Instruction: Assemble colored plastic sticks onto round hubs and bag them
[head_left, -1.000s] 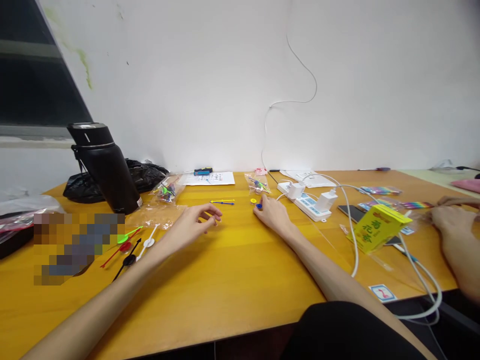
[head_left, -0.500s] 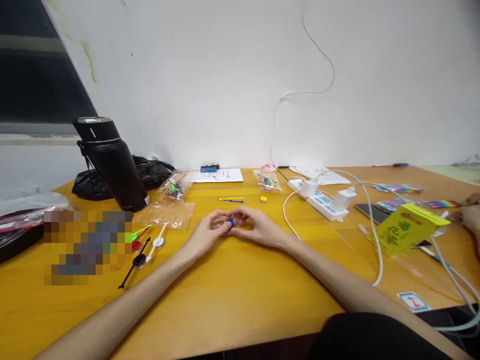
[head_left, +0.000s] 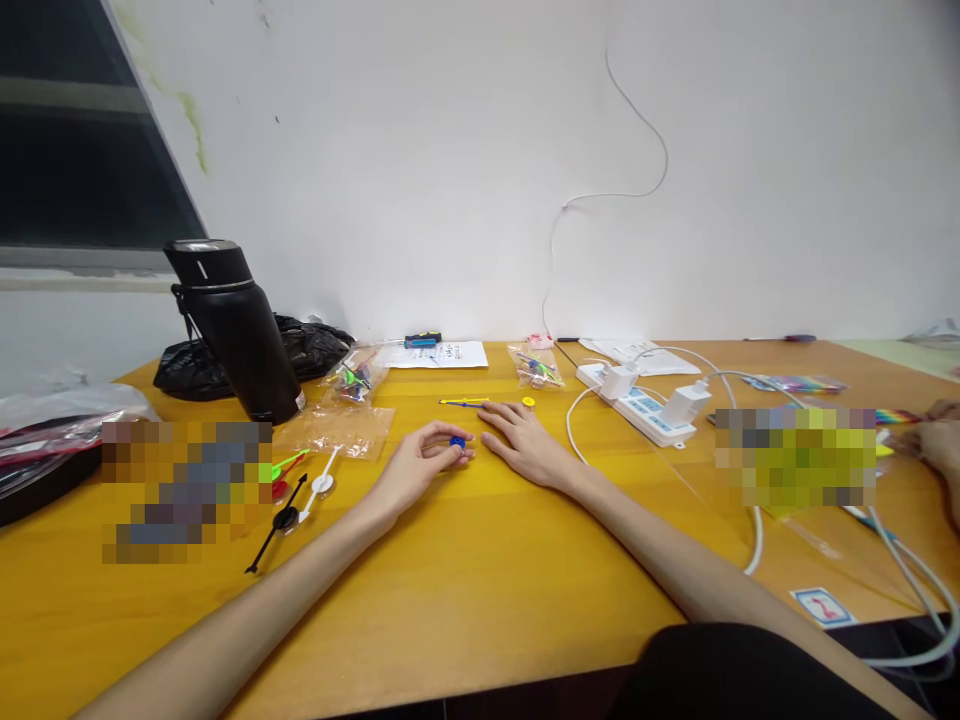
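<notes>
Between the thumb and fingers of my left hand (head_left: 420, 468) is a small round blue plastic disc (head_left: 457, 442), held just above the table. My right hand (head_left: 529, 448) lies low over the table, fingers apart, with its fingertips at the right end of a thin blue pointer (head_left: 471, 405). Whether they touch it I cannot tell. A yellow pointer (head_left: 454, 401) lies alongside the blue one. Just beyond the right fingers sits a small yellow disc (head_left: 529, 401). Left of my left hand lie a white arrow-shaped pointer (head_left: 322, 484) and a black one (head_left: 285, 518), each with a round hub.
A black bottle (head_left: 238, 345) stands at the back left near a clear plastic bag (head_left: 352, 430). Bagged small parts (head_left: 536, 368) lie at the back. On the right are a white power strip (head_left: 645, 412) with cables and another person's hand (head_left: 941, 440).
My right hand has left the blue disc and moved forward and right to the pointers, its fingers now spread. My left hand has kept the disc.
</notes>
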